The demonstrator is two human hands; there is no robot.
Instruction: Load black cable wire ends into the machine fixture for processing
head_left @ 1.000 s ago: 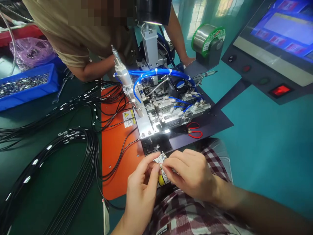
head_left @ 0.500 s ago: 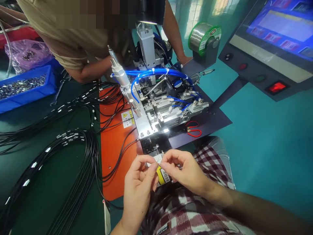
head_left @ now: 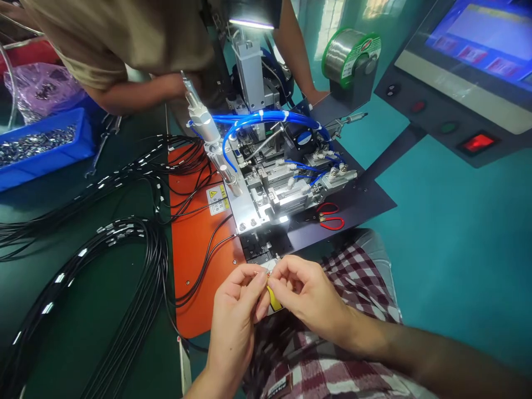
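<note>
Thumb and fingers of my left hand (head_left: 236,316) are pinched together over the front edge of the machine (head_left: 270,194). My right hand (head_left: 311,288) pinches at the same spot, its fingertips almost touching the left ones. Between them is a tiny, thin wire end (head_left: 268,275), mostly hidden by the fingers. Just below the fingertips a yellow and white label (head_left: 275,299) is partly covered. A black cable (head_left: 199,288) curves over the orange base plate (head_left: 187,260) to the machine's metal block, left of my hands.
Bundles of black cables (head_left: 153,249) lie on the green table at left, near a blue bin (head_left: 45,149) of metal parts and a wrench (head_left: 102,147). Red-handled cutters (head_left: 330,216), a solder spool (head_left: 349,58) and a control screen (head_left: 474,61) stand right. A co-worker (head_left: 137,61) is opposite.
My fingertips have drawn closer together, hiding more of the wire and label. The co-worker's arm at left has shifted slightly up and left. The camera view has moved a little.
</note>
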